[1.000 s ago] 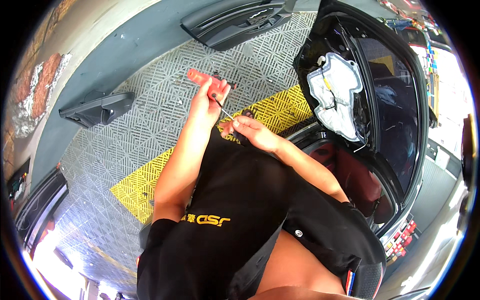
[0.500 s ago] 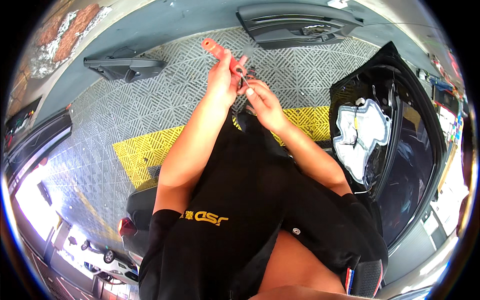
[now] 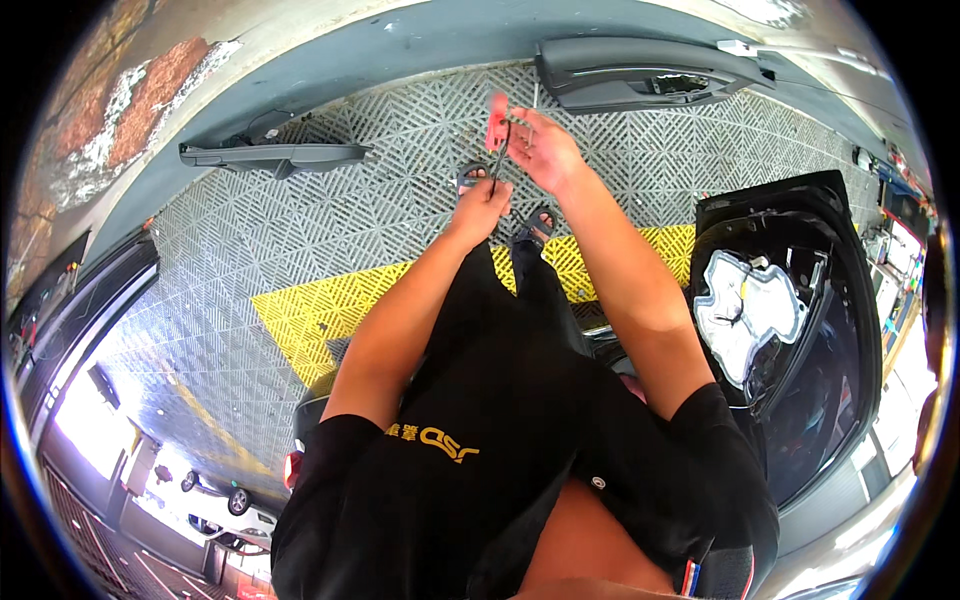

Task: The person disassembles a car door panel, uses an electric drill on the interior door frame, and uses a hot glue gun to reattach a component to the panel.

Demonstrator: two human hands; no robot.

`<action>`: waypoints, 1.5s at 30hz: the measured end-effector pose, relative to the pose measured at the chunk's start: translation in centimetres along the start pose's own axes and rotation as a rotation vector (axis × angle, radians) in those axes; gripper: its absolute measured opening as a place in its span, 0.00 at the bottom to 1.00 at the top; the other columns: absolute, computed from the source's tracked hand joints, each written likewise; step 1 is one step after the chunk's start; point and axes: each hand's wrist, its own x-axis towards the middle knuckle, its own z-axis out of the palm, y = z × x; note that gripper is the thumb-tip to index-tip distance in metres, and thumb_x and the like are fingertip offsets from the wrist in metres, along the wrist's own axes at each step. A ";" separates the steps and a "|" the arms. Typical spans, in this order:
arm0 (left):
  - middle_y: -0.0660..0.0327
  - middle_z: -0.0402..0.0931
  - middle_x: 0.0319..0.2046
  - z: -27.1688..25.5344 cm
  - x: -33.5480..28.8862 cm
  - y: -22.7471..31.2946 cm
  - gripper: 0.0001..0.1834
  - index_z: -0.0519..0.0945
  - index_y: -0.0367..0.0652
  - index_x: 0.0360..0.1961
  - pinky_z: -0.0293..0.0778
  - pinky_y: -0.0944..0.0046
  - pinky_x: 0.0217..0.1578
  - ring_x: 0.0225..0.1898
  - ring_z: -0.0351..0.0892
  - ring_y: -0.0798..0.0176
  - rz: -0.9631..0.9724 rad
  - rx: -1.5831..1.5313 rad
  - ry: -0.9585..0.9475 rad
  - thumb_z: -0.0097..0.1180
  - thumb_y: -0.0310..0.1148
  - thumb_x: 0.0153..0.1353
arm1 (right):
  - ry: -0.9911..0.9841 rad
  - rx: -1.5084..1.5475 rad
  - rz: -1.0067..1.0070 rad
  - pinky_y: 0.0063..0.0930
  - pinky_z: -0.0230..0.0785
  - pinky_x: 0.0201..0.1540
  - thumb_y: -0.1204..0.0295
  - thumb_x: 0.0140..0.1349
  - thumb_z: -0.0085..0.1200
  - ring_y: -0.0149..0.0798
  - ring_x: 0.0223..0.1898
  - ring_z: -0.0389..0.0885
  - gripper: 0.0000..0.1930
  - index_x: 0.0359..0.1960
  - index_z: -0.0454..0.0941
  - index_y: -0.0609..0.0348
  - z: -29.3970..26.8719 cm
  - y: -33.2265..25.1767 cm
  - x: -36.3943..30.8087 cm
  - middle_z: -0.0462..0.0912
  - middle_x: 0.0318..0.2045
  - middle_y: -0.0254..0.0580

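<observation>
My left hand [image 3: 481,213] is closed, its fingers pinched on the lower end of a thin dark strip [image 3: 501,160]. The strip runs up to a red tool [image 3: 496,128], smeared by motion, whose exact kind I cannot make out. At its right side is my right hand [image 3: 548,152], palm partly showing, with fingertips against the red piece and the thumb side stretched out. Both hands are held out in front of me, above my sandalled feet [image 3: 537,228].
A grey door trim panel [image 3: 270,156] leans by the wall at the left, another trim panel [image 3: 650,75] at the far right. A black car door [image 3: 850,300] with a white liner [image 3: 745,310] stands at my right. Yellow tiles [image 3: 320,310] cross the grey grid floor [image 3: 400,150].
My left hand has left the red tool's body and dropped to the dark strip. My right hand has moved up beside the red tool. The view has shifted, showing more of my feet.
</observation>
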 end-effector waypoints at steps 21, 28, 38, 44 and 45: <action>0.47 0.82 0.56 -18.1 29.8 -9.1 0.20 0.84 0.42 0.55 0.75 0.50 0.60 0.59 0.81 0.43 -0.147 1.097 -0.029 0.54 0.32 0.62 | 0.825 -0.864 0.410 0.33 0.72 0.35 0.55 0.71 0.56 0.33 0.27 0.81 0.17 0.41 0.87 0.56 -22.6 27.5 -26.2 0.82 0.24 0.37; 0.48 0.82 0.57 -19.1 31.9 -16.8 0.23 0.83 0.46 0.58 0.74 0.53 0.62 0.60 0.81 0.46 -0.283 1.090 -0.013 0.56 0.33 0.61 | 0.693 -0.827 0.486 0.43 0.78 0.44 0.53 0.71 0.52 0.49 0.37 0.89 0.19 0.48 0.86 0.53 -20.3 30.4 -23.7 0.88 0.30 0.47; 0.51 0.88 0.44 -7.3 20.2 -13.2 0.18 0.82 0.41 0.54 0.81 0.55 0.44 0.42 0.88 0.54 -0.149 0.714 -0.244 0.59 0.39 0.69 | 0.825 -0.922 0.433 0.47 0.79 0.50 0.59 0.70 0.48 0.55 0.44 0.88 0.22 0.62 0.79 0.52 -19.6 27.3 -25.2 0.88 0.44 0.57; 0.53 0.88 0.41 -6.5 13.5 -12.4 0.16 0.84 0.41 0.51 0.80 0.59 0.46 0.42 0.88 0.58 -0.043 0.786 -0.392 0.62 0.39 0.68 | 0.207 -1.392 0.794 0.43 0.81 0.52 0.69 0.64 0.50 0.54 0.51 0.87 0.26 0.66 0.76 0.46 -26.4 33.4 -35.4 0.86 0.52 0.54; 0.53 0.88 0.41 -7.2 13.4 -12.4 0.16 0.84 0.41 0.51 0.80 0.59 0.46 0.42 0.88 0.58 -0.041 0.778 -0.365 0.62 0.39 0.67 | 0.082 -1.377 0.770 0.43 0.81 0.52 0.69 0.64 0.50 0.53 0.51 0.87 0.26 0.65 0.77 0.45 -26.5 33.1 -35.7 0.86 0.51 0.54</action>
